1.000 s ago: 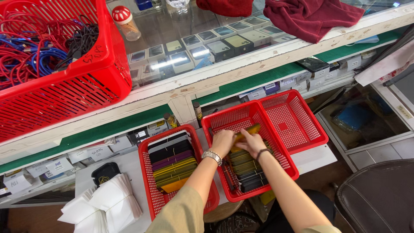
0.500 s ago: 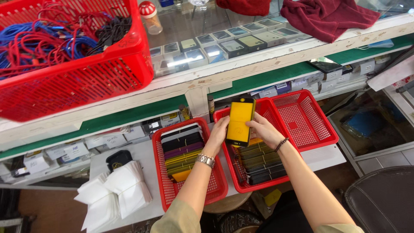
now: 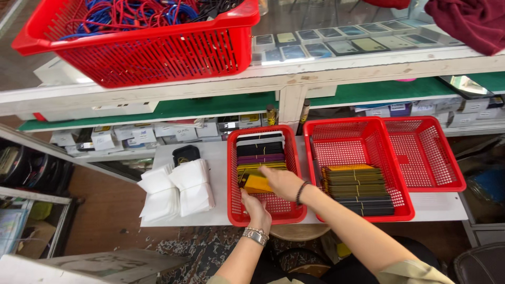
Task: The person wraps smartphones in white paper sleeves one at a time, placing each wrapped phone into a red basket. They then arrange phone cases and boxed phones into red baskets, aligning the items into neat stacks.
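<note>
Three red mesh trays (image 3: 315, 129) stood on the white bench (image 3: 215, 158); two held rows of flat cases. The yellow case (image 3: 256, 183) lay in the leftmost tray, gripped by the right hand (image 3: 281, 182). The left hand (image 3: 256, 209) touched its lower edge; its grip was unclear.

A small phone-accessory shop: phone cases lie in rows under a glass counter top (image 3: 342, 44), red baskets (image 3: 265, 173) hold stacked cases, another basket holds coiled cables (image 3: 142, 10), and small boxed goods (image 3: 131, 137) fill the shelf below.
</note>
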{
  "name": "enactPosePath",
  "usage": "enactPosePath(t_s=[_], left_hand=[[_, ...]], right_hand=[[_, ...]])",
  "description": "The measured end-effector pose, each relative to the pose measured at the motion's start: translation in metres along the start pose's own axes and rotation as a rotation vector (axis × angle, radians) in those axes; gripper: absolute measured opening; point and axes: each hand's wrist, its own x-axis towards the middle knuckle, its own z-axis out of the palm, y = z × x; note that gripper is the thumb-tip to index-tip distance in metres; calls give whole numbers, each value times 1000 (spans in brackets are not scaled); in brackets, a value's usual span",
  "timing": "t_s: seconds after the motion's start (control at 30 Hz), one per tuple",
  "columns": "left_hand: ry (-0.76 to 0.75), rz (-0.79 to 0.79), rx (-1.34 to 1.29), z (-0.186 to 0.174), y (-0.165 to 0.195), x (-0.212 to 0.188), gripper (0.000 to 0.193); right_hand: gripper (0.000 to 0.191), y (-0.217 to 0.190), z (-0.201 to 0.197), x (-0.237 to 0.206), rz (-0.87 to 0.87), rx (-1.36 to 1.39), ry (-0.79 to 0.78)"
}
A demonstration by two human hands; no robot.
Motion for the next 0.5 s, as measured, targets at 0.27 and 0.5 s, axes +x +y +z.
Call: enactPosePath(t_s=[0.27,0.5], left_hand=[[-193,-132,-369,-4,-17,50,65],[-100,-186,-216,20,29,6,66]], right_hand=[[74,-13,52,-1,-240,-501,113],[81,-20,19,5,-250,-490,73]])
